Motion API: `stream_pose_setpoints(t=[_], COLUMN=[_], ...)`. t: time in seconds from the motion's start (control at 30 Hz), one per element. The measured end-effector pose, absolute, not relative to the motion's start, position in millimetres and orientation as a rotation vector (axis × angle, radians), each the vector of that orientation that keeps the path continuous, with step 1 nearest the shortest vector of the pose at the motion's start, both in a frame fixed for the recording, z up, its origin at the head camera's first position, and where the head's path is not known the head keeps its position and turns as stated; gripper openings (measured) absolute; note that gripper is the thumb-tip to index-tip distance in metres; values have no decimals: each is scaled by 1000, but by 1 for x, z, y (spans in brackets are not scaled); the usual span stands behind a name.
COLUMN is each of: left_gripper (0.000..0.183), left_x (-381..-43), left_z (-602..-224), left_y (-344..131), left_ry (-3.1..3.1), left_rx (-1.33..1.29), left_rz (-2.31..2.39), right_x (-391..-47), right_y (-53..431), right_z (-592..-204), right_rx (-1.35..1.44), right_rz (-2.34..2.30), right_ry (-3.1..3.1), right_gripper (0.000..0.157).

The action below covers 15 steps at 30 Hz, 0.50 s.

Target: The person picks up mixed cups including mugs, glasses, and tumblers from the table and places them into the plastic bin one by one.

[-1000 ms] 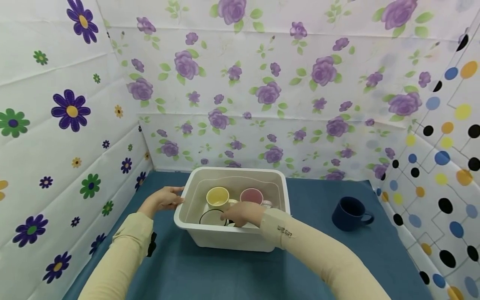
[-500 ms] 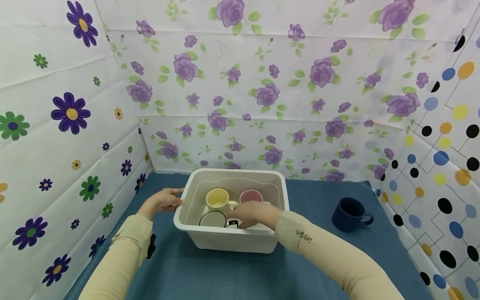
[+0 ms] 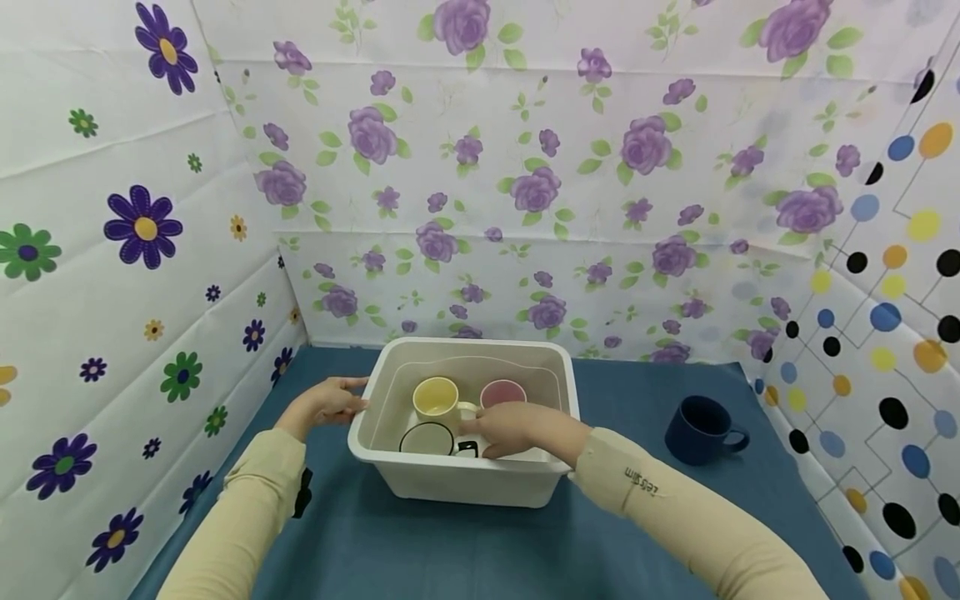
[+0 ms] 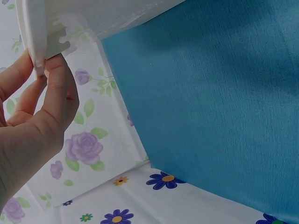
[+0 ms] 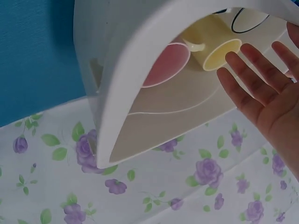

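A white plastic basin (image 3: 472, 482) stands on the blue cloth. My left hand (image 3: 324, 403) pinches its left rim between thumb and fingers, clearly visible in the left wrist view. Inside are a yellow mug (image 3: 431, 407), a pink mug (image 3: 498, 389) partly behind my right hand, and a white mug with a black rim (image 3: 426, 440) at the front left. My right hand (image 3: 521, 428) reaches over the basin's front right side, close to the white mug's black-edged handle. In the right wrist view, its fingers (image 5: 250, 79) are extended, with nothing held.
A dark blue mug (image 3: 696, 432) stands upright on the blue cloth (image 3: 615, 392) to the right of the basin, its handle toward the right. Flowered sheets (image 3: 480, 167) hang behind and at the left; a dotted sheet (image 3: 870, 350) hangs at the right.
My right hand has moved right from the white mug's rim, uncovering its black-edged handle. My left hand stays on the basin rim.
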<state>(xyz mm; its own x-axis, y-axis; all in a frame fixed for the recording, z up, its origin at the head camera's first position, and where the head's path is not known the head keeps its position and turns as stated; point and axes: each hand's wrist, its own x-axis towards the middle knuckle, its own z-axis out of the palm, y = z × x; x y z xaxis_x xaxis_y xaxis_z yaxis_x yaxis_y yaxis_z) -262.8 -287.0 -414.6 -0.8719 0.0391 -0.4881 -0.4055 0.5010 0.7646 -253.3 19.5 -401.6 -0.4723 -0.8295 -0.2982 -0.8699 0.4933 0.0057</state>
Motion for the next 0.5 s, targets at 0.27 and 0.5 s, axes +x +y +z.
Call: stream_pose_setpoints(t=[0.27, 0.5], left_gripper=[66, 66], left_x=[-262, -262], left_z=[-414, -413], left_y=[-288, -286], left_ry=[2292, 2291], left_rx=[-305, -296], left_rz=[1342, 1341], right_x=[-250, -244], right_y=[32, 42], right_z=[-403, -412], right_rx=[-1593, -1663], right_rz=[127, 19], right_ry=[2602, 2752], right_gripper=[35, 25])
